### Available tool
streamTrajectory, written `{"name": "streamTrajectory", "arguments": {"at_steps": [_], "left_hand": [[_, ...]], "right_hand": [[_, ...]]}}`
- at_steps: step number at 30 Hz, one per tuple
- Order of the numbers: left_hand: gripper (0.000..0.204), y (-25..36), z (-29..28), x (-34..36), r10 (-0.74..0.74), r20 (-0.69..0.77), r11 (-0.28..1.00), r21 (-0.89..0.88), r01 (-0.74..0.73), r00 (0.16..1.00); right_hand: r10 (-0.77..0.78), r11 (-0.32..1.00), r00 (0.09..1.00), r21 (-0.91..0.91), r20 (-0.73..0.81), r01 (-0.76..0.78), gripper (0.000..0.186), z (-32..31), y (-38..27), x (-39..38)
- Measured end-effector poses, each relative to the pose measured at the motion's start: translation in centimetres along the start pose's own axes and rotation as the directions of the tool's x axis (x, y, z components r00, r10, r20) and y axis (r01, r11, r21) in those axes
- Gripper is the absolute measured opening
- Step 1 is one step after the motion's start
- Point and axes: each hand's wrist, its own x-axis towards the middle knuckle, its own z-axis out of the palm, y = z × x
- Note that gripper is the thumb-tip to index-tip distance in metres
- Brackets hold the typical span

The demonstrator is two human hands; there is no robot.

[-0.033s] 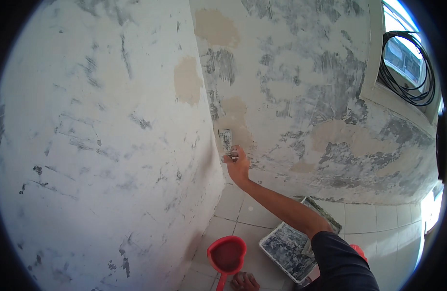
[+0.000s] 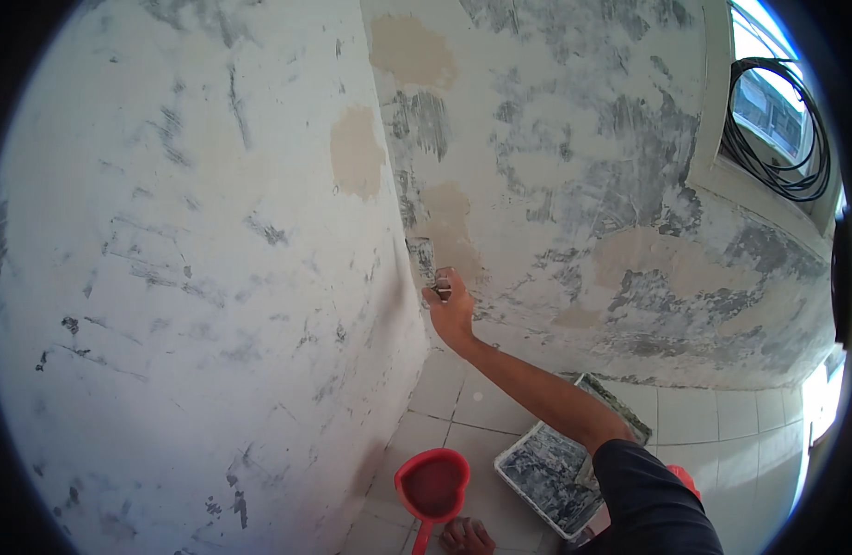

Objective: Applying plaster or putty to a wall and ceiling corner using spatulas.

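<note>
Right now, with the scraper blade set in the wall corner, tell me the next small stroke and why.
Probably draw the small metal putty scraper down along the corner. The right hand holds it by the handle, blade against the grey-streaked plastered wall where it meets the left wall, and patchy grey streaks show just below the blade.

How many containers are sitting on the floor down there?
2. A red heart-shaped scoop lies on the tiles by the left wall, near a bare foot. A rectangular tray smeared with grey filler sits to its right, partly hidden by the arm; more may be hidden.
</note>
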Motion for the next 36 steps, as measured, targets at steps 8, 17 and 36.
{"name": "streamTrajectory", "arguments": {"at_steps": [8,17,36], "left_hand": [[0.022,0.8,1.5,-1.4,-0.100,-0.026,0.962,-0.260,0.090,0.995],[0.021,0.9,0.7,-1.1,-0.154,-0.019,0.937,-0.319,0.139,0.988],[0.025,0.6,1.0,-0.8,-0.205,0.029,0.943,-0.263,0.205,0.978]], "right_hand": [[0.159,0.983,0.987,0.095,-0.030,-0.156,0.028,0.4,1.7,0.5],[0.120,0.973,0.992,0.203,-0.051,-0.107,0.030,1.0,-0.8,2.3],[0.163,0.973,0.986,0.164,0.025,-0.165,0.029,-0.5,-0.5,-0.5]]}}
